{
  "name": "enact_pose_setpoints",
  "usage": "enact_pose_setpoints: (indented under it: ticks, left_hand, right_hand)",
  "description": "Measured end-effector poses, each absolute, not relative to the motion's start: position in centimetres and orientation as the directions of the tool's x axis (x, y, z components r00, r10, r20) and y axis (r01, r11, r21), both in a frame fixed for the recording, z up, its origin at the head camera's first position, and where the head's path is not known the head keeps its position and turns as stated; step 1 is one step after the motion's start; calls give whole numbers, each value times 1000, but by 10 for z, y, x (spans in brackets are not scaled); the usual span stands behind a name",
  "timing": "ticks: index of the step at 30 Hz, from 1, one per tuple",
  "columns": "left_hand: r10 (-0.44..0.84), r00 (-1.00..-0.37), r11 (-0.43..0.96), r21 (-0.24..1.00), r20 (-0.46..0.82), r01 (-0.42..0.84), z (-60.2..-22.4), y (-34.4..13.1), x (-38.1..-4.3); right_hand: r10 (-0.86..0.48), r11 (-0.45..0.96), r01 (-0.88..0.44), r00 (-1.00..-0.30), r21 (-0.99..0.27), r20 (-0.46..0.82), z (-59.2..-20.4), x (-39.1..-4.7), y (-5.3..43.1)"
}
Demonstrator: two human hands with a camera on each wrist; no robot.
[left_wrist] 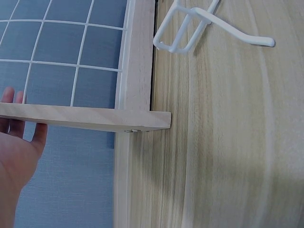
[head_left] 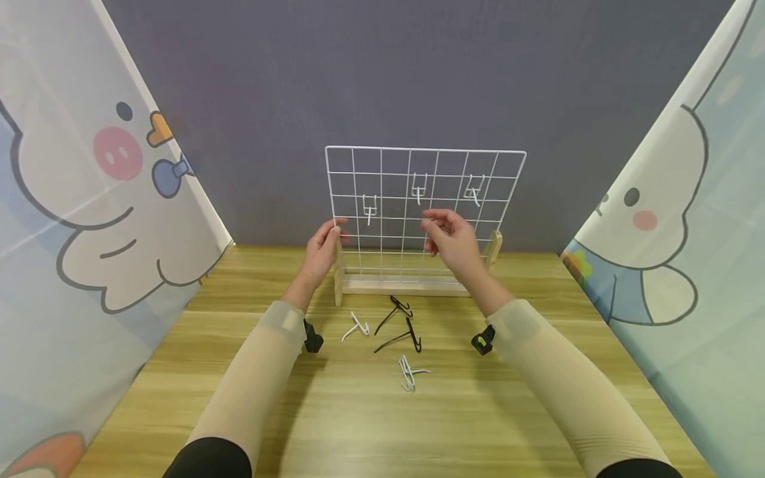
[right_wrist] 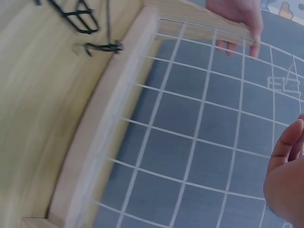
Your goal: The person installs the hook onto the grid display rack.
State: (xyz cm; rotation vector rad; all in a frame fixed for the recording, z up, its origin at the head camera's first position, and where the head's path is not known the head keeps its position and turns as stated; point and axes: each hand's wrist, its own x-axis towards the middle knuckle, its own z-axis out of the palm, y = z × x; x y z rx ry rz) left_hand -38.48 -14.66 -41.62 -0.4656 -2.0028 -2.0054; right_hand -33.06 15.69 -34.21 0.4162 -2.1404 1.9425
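A white wire grid panel (head_left: 391,229) stands upright in a wooden base (head_left: 406,285). At its left side, my left hand (head_left: 323,249) grips the top of the wooden side post (left_wrist: 85,116), thumb in front and fingers behind. My right hand (head_left: 455,242) is in front of the grid, right of its middle, fingers loosely bent and nothing visible between them. Three white hooks hang on the grid: a left one (head_left: 370,209), a middle one (head_left: 419,188) and a right one (head_left: 474,190). The middle and right hooks hang above my right hand.
On the wooden table (head_left: 352,418), before the base, lie two black hooks, one farther back (head_left: 396,311) and one nearer (head_left: 406,337). A white hook (head_left: 356,326) lies left of them, another (head_left: 409,373) nearer the front. A grey wall (head_left: 418,73) rises behind.
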Motion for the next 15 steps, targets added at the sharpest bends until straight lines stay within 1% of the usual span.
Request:
enact_pose_setpoints:
  ticks: [7, 15]
  left_hand:
    - [51, -918, 6, 919, 394, 395, -416, -148, -382]
    - [47, -914, 20, 914, 403, 405, -415, -149, -381]
  right_hand:
    - [-144, 169, -315, -945, -934, 293, -370, -313, 168]
    - [-254, 297, -238, -953, -925, 163, -401, -295, 188]
